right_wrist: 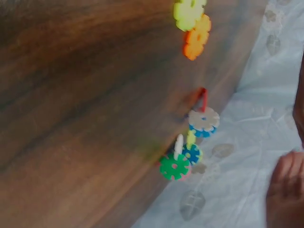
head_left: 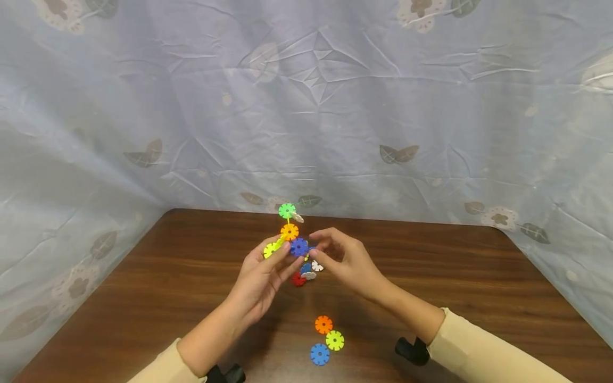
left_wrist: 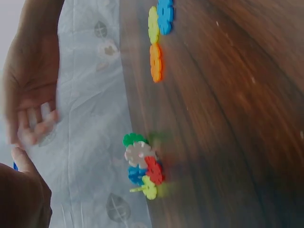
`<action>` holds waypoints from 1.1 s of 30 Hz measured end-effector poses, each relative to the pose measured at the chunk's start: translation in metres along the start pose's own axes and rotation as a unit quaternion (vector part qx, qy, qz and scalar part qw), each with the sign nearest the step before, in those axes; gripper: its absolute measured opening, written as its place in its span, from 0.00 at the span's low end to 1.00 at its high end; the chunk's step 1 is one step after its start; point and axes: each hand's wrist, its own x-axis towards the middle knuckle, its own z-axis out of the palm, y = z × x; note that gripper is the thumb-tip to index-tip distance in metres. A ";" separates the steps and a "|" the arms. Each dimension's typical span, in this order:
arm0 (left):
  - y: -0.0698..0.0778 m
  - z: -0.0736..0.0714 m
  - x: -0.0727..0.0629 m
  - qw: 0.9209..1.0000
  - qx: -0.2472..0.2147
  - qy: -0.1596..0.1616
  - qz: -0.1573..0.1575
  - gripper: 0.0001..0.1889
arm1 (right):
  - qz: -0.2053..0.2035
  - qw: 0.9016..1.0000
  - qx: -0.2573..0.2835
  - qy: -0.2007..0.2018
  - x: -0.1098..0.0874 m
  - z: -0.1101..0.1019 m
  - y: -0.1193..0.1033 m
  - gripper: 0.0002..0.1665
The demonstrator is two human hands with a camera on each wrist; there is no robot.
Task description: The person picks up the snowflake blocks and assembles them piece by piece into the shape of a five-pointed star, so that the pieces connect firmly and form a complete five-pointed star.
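In the head view my left hand [head_left: 258,282] grips a joined piece of notched plastic discs, held up over the table. It includes a green disc [head_left: 287,210] at the top, a white disc seen nearly edge-on, an orange disc [head_left: 289,232], a yellow disc [head_left: 271,250] and a dark blue disc [head_left: 299,247]. From the other side, my right hand [head_left: 351,263] pinches a blue disc, seen edge-on, at the dark blue disc's right side. In both wrist views the held piece is mostly hidden.
Behind the hands stands another joined cluster of discs, with a red disc [head_left: 299,279] and a white disc [head_left: 317,266]. Nearer lie a loose orange disc [head_left: 323,324], a yellow-green disc [head_left: 334,340] and a blue disc [head_left: 320,354]. A patterned curtain [head_left: 316,122] borders the wooden table [head_left: 143,298].
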 end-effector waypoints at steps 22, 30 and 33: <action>0.007 -0.014 -0.003 1.000 0.028 -0.005 0.009 0.21 | 0.111 0.948 -0.229 -0.192 0.010 0.052 0.032 0.32; 0.006 -0.014 -0.003 0.999 0.036 0.003 0.009 0.21 | 0.107 0.955 -0.217 -0.173 0.005 0.054 0.035 0.42; 0.005 -0.013 -0.003 0.999 0.039 0.002 0.010 0.21 | 0.137 0.956 -0.216 -0.144 0.002 0.056 0.034 0.46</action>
